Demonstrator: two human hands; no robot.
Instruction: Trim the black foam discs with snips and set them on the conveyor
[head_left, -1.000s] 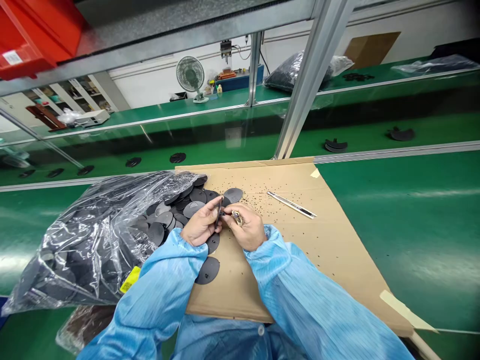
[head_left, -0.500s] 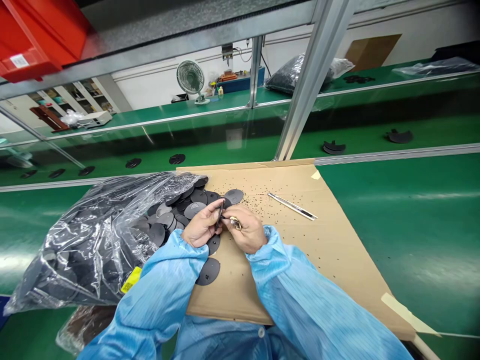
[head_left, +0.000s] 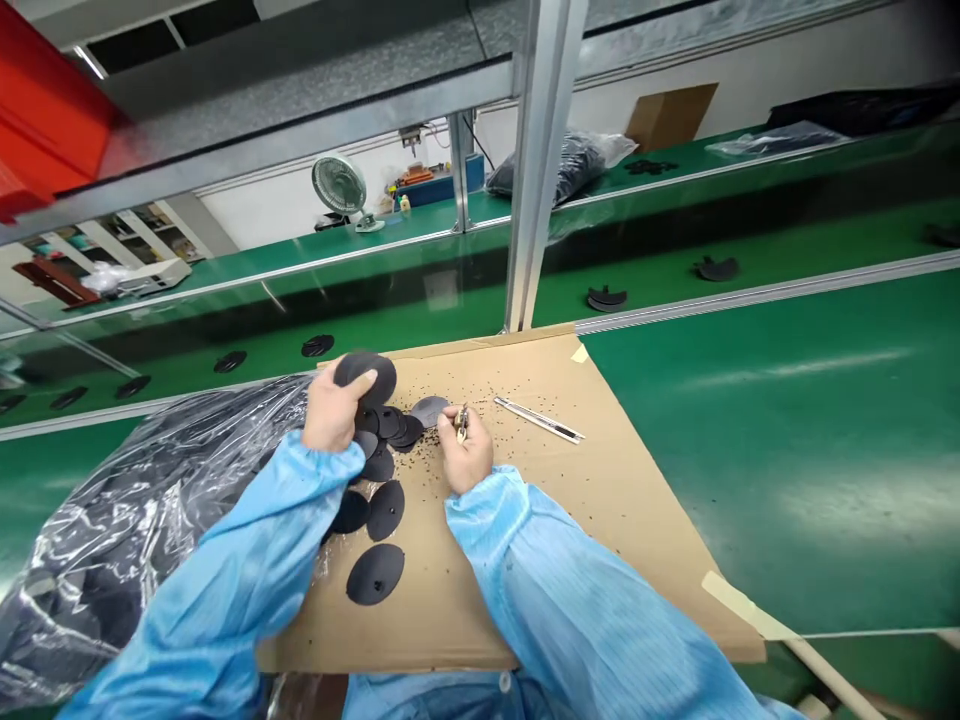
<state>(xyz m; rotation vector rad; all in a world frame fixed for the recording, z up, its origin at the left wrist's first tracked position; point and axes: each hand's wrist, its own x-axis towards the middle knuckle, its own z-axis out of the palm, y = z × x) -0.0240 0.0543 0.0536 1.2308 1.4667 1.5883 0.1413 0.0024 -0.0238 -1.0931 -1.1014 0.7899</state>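
My left hand (head_left: 327,412) pinches a flat black disc (head_left: 366,376) by its edge, thumb on top, raised above the pile of black discs (head_left: 388,424). My right hand (head_left: 466,460) is closed on a small gold-coloured metal tool (head_left: 462,426); its exact kind is hard to make out. Just left of that hand lies a greyish disc (head_left: 429,410) on the cardboard sheet (head_left: 585,540). Nearer my body are separate discs, one (head_left: 375,574) with a small nub on it. Tiny black bits are scattered around the right hand.
A slim white utility knife (head_left: 538,420) lies right of my right hand. The large clear plastic bag (head_left: 105,560) of discs spreads under my left arm. A metal post (head_left: 540,170) rises behind the cardboard. A red bin (head_left: 45,110) hangs upper left.
My hands have come apart. The left moved left and up with the disc, now turned face-up; the right keeps the metal tool. The camera view has shifted to the right.
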